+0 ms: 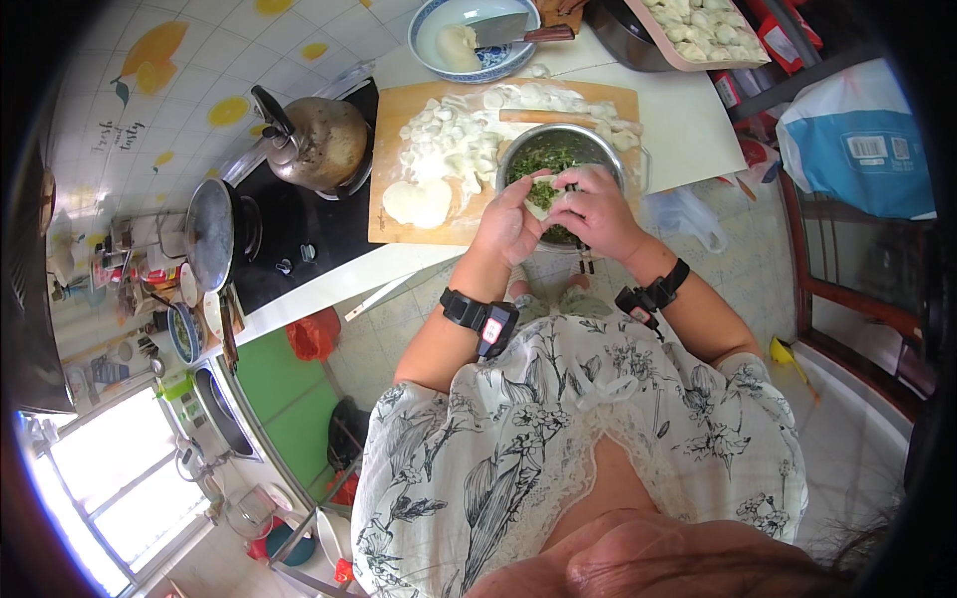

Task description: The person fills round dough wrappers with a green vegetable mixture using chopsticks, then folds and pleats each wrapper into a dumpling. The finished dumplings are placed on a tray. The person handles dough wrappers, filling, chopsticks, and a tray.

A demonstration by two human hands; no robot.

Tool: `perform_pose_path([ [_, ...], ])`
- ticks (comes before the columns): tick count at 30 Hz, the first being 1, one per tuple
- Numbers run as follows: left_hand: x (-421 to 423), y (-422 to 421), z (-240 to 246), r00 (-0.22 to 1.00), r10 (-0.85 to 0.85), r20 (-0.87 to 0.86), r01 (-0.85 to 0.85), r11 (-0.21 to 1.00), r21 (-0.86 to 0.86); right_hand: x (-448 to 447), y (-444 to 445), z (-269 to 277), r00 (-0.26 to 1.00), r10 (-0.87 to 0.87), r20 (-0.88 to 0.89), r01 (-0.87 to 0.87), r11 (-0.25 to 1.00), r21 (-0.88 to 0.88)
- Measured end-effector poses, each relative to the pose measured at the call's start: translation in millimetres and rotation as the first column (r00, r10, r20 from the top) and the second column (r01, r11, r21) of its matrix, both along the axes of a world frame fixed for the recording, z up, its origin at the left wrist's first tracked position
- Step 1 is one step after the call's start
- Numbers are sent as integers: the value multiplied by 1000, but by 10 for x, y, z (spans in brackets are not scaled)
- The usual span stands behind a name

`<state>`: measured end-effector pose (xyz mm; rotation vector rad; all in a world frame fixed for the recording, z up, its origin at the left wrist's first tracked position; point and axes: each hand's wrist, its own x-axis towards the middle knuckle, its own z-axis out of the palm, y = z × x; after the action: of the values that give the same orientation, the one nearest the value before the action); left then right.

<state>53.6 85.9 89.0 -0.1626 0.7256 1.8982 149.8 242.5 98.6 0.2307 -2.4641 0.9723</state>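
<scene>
Both hands meet over a steel bowl (pixel 614 153) of chopped green filling (pixel 534 161). My left hand (pixel 516 222) holds a round dough wrapper (pixel 538 198) with green filling on it. My right hand (pixel 594 209) pinches the wrapper's right edge with its fingertips, and dark chopsticks (pixel 585 261) are tucked in the same hand. Behind the bowl lies a floured wooden board (pixel 389 108) with small dough pieces (pixel 441 127), a rolling pin (pixel 534 116) and flattened wrappers (pixel 417 203) at its front left.
A blue-and-white basin (pixel 419 45) holds dough (pixel 456 48) and a cleaver (pixel 501 30). A kettle (pixel 318 142) and a frying pan (pixel 211 235) stand at the cooktop (pixel 280 224) on the left. A tray of dumplings (pixel 703 30) rests on a dark pot (pixel 624 34) at back right.
</scene>
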Motion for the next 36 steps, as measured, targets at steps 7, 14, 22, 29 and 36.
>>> perform_pose_path([
  [7, 86, 37, 208, 996, 57, -65, -54, 998, 45, -226, -71, 51, 996, -78, -30, 65, 950, -304],
  [14, 102, 10, 211, 931, 141, -337, -73, 976, 207, -233, -76, 286, 995, -101, -24, 84, 915, -394],
  [22, 46, -34, 114, 548, 2, -836, 12, 1000, 11, -149, -139, 586, 997, -78, 17, 80, 963, -259],
  [29, 211, -27, 241, 568, 64, -821, -6, 997, 74, -198, -164, 557, 984, 178, 22, -153, 895, -420],
  [36, 262, -13, 542, 382, 89, -920, -74, 995, 65, -152, -101, 747, 982, 134, -134, -139, 990, -29],
])
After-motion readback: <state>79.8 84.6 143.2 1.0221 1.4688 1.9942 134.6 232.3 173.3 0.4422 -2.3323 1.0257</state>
